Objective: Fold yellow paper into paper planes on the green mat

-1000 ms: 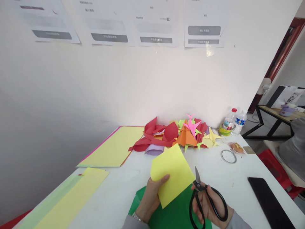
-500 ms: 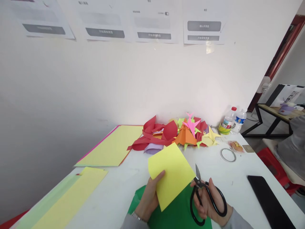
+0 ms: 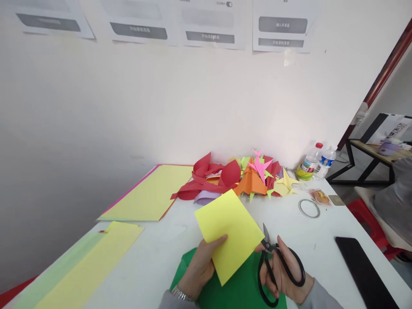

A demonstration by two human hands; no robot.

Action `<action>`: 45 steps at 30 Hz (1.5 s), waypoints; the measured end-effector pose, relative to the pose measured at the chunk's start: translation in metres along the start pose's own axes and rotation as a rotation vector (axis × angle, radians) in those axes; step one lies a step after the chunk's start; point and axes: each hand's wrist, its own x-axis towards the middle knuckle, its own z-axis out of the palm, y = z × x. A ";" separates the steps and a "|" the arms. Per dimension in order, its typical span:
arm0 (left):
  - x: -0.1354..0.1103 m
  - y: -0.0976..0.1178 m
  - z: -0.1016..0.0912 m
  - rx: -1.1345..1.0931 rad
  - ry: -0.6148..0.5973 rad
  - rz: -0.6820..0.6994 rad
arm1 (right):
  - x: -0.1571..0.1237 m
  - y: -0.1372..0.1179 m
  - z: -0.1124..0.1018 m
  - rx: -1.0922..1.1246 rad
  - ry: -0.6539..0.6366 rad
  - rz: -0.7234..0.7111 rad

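Note:
A square of yellow paper (image 3: pixel 230 234) is pinched in my left hand (image 3: pixel 202 266), thumb on top and the other fingers hidden underneath. My right hand (image 3: pixel 281 270) holds black-handled scissors (image 3: pixel 268 245), fingers through the loops. The scissors' handles are spread, and the blades point up and away from me beside the paper's right corner. That corner meets the scissors near the pivot; whether the paper lies between the blades I cannot tell. Beneath both hands lies a green sheet (image 3: pixel 241 283), partly covered by the yellow square.
Behind the hands sit red curled paper (image 3: pixel 209 176), an orange folded piece (image 3: pixel 251 180) and a pink paper figure (image 3: pixel 260 167). Yellow sheets (image 3: pixel 144 195) and strips (image 3: pixel 93 262) lie left. To the right are bottles (image 3: pixel 310 161), a tape roll (image 3: pixel 309 208) and a black slab (image 3: pixel 363 270).
The yellow square has turned slightly, its left corner shifting left. The scissors stay at its right corner, with their handles a little closer together. The camera view has shifted slightly.

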 end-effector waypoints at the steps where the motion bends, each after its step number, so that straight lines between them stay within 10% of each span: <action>1: 0.000 0.000 0.001 0.000 0.000 0.003 | 0.000 0.001 0.000 -0.007 -0.011 -0.006; 14: -0.010 0.007 0.009 -0.014 0.067 0.167 | -0.007 -0.001 0.011 -0.014 -0.081 -0.168; 45: -0.008 0.005 0.006 -0.043 0.027 0.070 | -0.009 -0.001 0.014 -0.054 -0.182 -0.202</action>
